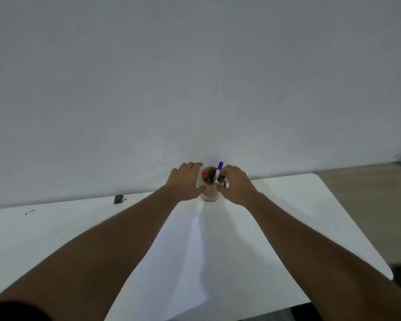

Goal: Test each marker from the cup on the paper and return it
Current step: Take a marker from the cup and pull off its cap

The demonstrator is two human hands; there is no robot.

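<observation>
A brown paper cup (210, 194) stands at the far edge of the white table (44, 232), against the wall. Inside it I see a red-capped marker (205, 175) and a black-capped one (220, 178). My left hand (186, 180) wraps the cup's left side. My right hand (235, 185) is at the cup's right rim, fingers pinched on a white marker with a blue cap (219, 169) that sticks up from the cup. A white sheet of paper (195, 262) lies between my forearms, in front of the cup.
A small black object (118, 199) lies near the table's far edge on the left, and a short dark mark (29, 212) further left. A plain wall rises right behind the cup. The table's right edge drops to a tan floor (368, 205).
</observation>
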